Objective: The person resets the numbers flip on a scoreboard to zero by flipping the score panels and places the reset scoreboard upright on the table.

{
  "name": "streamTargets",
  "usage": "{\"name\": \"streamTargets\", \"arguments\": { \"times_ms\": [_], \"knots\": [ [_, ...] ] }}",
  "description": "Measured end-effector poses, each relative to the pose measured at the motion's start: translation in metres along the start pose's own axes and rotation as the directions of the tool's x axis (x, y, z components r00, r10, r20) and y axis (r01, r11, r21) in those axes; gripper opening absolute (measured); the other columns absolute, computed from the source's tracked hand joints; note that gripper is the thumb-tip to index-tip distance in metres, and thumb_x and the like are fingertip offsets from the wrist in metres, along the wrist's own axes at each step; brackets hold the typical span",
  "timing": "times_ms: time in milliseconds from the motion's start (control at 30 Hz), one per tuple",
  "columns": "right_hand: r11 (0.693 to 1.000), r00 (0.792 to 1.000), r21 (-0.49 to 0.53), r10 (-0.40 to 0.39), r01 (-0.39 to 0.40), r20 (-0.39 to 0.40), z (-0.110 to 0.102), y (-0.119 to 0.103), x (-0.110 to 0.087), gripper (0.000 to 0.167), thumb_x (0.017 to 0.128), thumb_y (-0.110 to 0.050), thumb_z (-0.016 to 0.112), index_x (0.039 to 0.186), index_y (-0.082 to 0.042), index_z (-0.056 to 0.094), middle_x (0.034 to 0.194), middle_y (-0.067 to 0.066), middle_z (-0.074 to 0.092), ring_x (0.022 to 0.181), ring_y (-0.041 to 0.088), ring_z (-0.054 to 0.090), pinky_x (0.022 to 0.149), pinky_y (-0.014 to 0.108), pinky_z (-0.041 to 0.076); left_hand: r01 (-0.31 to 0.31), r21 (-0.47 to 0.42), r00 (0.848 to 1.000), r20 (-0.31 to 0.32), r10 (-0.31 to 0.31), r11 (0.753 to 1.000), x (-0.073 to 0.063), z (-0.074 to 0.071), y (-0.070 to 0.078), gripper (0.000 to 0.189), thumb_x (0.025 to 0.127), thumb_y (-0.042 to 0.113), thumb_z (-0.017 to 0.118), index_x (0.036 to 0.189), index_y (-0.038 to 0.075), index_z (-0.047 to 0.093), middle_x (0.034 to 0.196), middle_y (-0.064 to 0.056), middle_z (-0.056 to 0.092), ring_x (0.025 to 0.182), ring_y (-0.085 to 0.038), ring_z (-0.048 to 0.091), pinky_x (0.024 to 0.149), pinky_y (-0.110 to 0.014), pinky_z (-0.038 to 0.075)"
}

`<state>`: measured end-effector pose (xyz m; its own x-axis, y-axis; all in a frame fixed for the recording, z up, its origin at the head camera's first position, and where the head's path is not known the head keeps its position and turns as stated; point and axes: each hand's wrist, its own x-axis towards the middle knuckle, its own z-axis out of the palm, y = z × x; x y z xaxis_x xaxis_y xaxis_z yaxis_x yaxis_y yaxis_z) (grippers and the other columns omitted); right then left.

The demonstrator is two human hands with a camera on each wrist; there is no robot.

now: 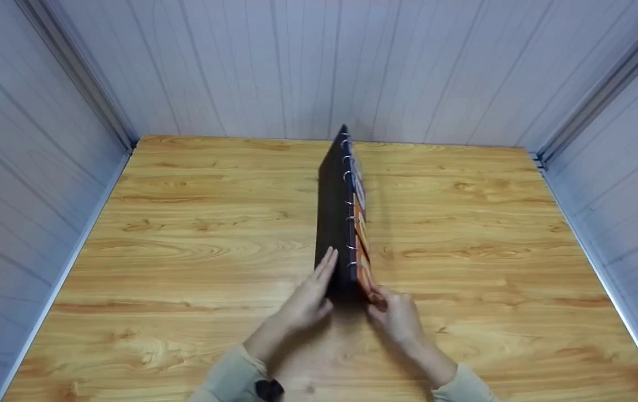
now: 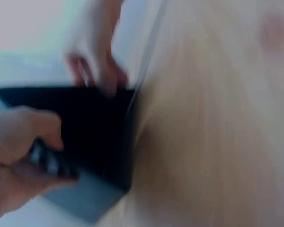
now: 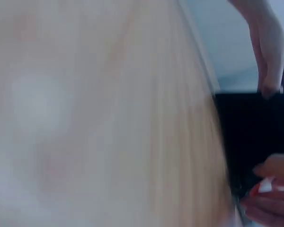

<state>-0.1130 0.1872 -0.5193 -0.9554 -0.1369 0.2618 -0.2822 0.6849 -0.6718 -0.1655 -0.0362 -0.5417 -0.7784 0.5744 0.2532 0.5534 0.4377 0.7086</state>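
Note:
A black tent-shaped desk calendar [image 1: 332,206] stands in the middle of the table, one end toward me, metal rings along its top ridge. Orange and pale printed pages [image 1: 361,223] show down its right side. My left hand [image 1: 305,301] holds the near edge of the left panel, fingers straight along the outside and thumb at the edge. On the opposite side my right hand [image 1: 400,318] pinches the near edge of the right panel and its pages. In the left wrist view, blurred, the dark hollow inside the calendar [image 2: 85,118] shows between both hands.
The wood-grain table [image 1: 196,223] stretches to both sides of the calendar. Pale panelled walls [image 1: 308,67] close it in at the back, left and right, with metal trim [image 1: 67,245] along the left edge. Light sleeves [image 1: 229,374] cover both forearms.

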Motion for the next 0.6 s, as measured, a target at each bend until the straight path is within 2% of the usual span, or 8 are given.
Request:
{"name": "streamTargets", "arguments": {
  "times_ms": [100,167,233,300,400,467,533,600],
  "knots": [
    [0.968,0.993,-0.231,-0.112,0.100,-0.039,0.012,-0.019,-0.002,0.044,0.080,-0.004,0.091,0.120,0.007,0.076,0.084,0.021,0.080,0.069,0.036,0.077,0.061,0.047,0.062,-0.058,0.007,0.996,0.069,0.058,0.998,-0.008,-0.008,-0.047,0.115,0.081,-0.018,0.065,0.176,0.010,0.005,0.182,-0.022,0.011,0.162,-0.045,0.031,0.130,-0.049,0.033],
    [0.936,0.986,-0.324,-0.161,0.137,-0.048,0.018,-0.027,-0.001,0.046,0.080,-0.013,0.094,0.119,0.003,0.076,0.075,0.018,0.077,0.060,0.035,0.073,0.053,0.046,0.057,-0.050,-0.010,0.993,0.106,0.051,0.999,-0.010,-0.016,-0.062,0.116,0.083,-0.017,0.065,0.176,0.015,0.005,0.183,-0.018,0.011,0.163,-0.042,0.028,0.131,-0.050,0.028],
    [0.925,0.985,-0.350,-0.167,0.146,-0.032,0.020,-0.031,0.001,0.048,0.081,-0.018,0.095,0.119,0.003,0.074,0.070,0.016,0.075,0.057,0.033,0.071,0.050,0.045,0.055,-0.031,-0.013,0.992,0.126,0.032,0.999,-0.011,-0.019,-0.072,0.116,0.084,-0.015,0.066,0.177,0.021,0.005,0.183,-0.015,0.012,0.164,-0.038,0.027,0.132,-0.049,0.027],
    [0.949,0.992,-0.288,-0.121,0.125,0.033,0.015,-0.031,0.005,0.051,0.083,-0.019,0.094,0.121,0.005,0.072,0.075,0.016,0.077,0.062,0.033,0.073,0.055,0.045,0.058,-0.022,0.007,0.994,0.109,0.021,1.000,-0.012,-0.018,-0.074,0.115,0.085,-0.013,0.068,0.177,0.023,0.008,0.182,-0.015,0.016,0.163,-0.037,0.030,0.131,-0.049,0.031],
    [0.996,0.978,-0.080,-0.013,0.030,0.206,-0.005,-0.019,0.019,0.053,0.087,-0.016,0.092,0.126,0.011,0.068,0.095,0.023,0.080,0.080,0.036,0.078,0.071,0.046,0.065,0.000,0.102,1.000,0.008,-0.001,0.995,-0.017,-0.010,-0.061,0.109,0.086,-0.008,0.074,0.176,0.016,0.017,0.179,-0.018,0.027,0.160,-0.037,0.038,0.127,-0.050,0.040],
    [0.996,0.952,0.055,0.051,-0.071,0.303,-0.025,-0.007,0.034,0.052,0.091,-0.012,0.087,0.130,0.014,0.066,0.110,0.028,0.078,0.092,0.039,0.077,0.083,0.043,0.066,0.048,0.164,0.991,-0.134,-0.026,0.985,-0.023,-0.004,-0.042,0.098,0.086,-0.003,0.078,0.171,0.010,0.030,0.171,-0.019,0.042,0.151,-0.038,0.050,0.119,-0.052,0.049],
    [0.979,0.940,0.146,0.091,-0.146,0.328,-0.046,0.007,0.055,0.048,0.094,-0.009,0.083,0.132,0.015,0.065,0.118,0.031,0.075,0.100,0.040,0.075,0.088,0.036,0.065,0.118,0.186,0.959,-0.278,-0.063,0.976,-0.027,-0.004,-0.010,0.080,0.088,0.000,0.082,0.159,0.000,0.046,0.154,-0.021,0.058,0.137,-0.039,0.062,0.109,-0.052,0.057],
    [0.972,0.956,0.178,0.104,-0.157,0.276,-0.064,0.019,0.080,0.042,0.098,-0.005,0.078,0.132,0.016,0.065,0.120,0.032,0.074,0.101,0.041,0.074,0.088,0.027,0.062,0.187,0.159,0.911,-0.397,-0.111,0.969,-0.030,-0.007,0.026,0.060,0.089,0.004,0.086,0.143,-0.005,0.059,0.134,-0.021,0.068,0.121,-0.040,0.070,0.099,-0.052,0.061]
  ]
}}
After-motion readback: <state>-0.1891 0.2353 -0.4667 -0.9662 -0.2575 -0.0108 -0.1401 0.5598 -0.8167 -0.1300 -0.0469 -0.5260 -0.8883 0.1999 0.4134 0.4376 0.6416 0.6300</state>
